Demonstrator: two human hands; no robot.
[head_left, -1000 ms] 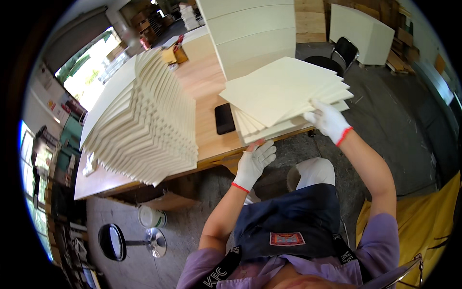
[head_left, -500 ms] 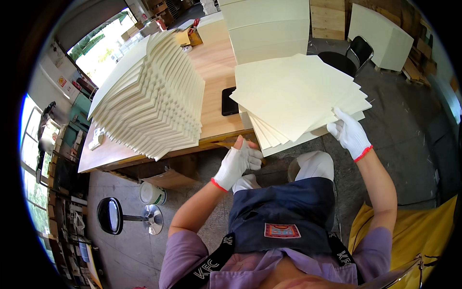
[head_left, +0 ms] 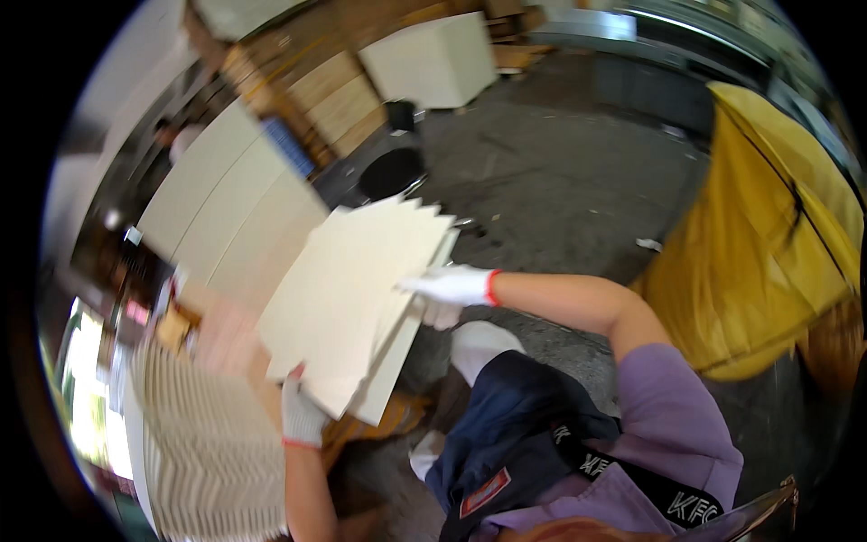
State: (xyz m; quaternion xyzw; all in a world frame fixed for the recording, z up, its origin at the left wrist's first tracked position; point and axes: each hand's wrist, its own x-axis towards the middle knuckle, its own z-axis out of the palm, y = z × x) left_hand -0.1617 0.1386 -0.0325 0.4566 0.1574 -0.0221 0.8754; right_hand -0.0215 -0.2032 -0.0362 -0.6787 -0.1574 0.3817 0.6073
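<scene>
Fanned cream board sheets (head_left: 348,280) lie loosely layered in front of me, their corners stepped apart. Under their near edge shows a pale board (head_left: 384,388). My left hand (head_left: 304,411), in a white knit glove with the thumb tip bare, is closed on the near left corner, thumb on top. My right hand (head_left: 452,287), gloved in white with a red cuff, pinches the right edge; its fingers reach over the top sheet and others sit below the edge. How many sheets each hand grips is hidden. Motion smears the picture.
A tall zigzag stack of cream boards (head_left: 212,443) stands on the wooden table (head_left: 230,330) at left. Behind the sheets rises a large pale board stack (head_left: 239,194). A black stool (head_left: 393,172) stands beyond, and a big yellow sack (head_left: 750,262) at right.
My view has swung to the right, bringing in the yellow sack. My left hand has moved up onto the sheets' near corner and closed there. My right hand stays at their right edge.
</scene>
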